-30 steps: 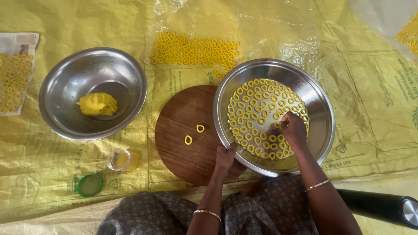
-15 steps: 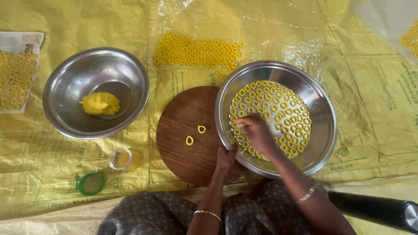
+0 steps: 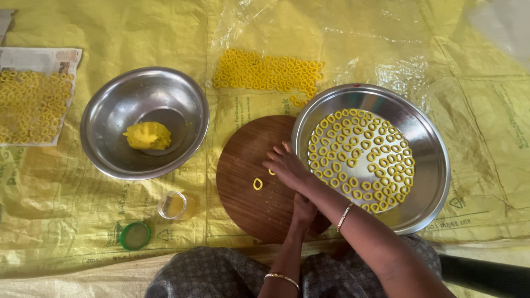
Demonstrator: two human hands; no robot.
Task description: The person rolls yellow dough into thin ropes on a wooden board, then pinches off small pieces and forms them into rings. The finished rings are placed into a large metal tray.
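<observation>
The right hand (image 3: pixel 286 165) lay palm down on the round wooden board (image 3: pixel 243 193), its fingertips over one small yellow dough ring (image 3: pixel 271 172) and just beside a second ring (image 3: pixel 258 184), while the left hand (image 3: pixel 304 209) rested on the board's near edge beneath the right forearm. To the right, touching the board, stood a wide steel pan (image 3: pixel 430 165) filled with many such rings, and to the left, apart from the board, a steel bowl (image 3: pixel 110 110) held a lump of yellow dough (image 3: pixel 147 135). All this sat on a yellow plastic sheet (image 3: pixel 66 198), where more rings lay in a patch (image 3: pixel 268 72) beyond the board and on a newspaper (image 3: pixel 33 55) at far left, with a small open jar (image 3: pixel 175 205) and its green lid (image 3: pixel 134 235) near the board.
</observation>
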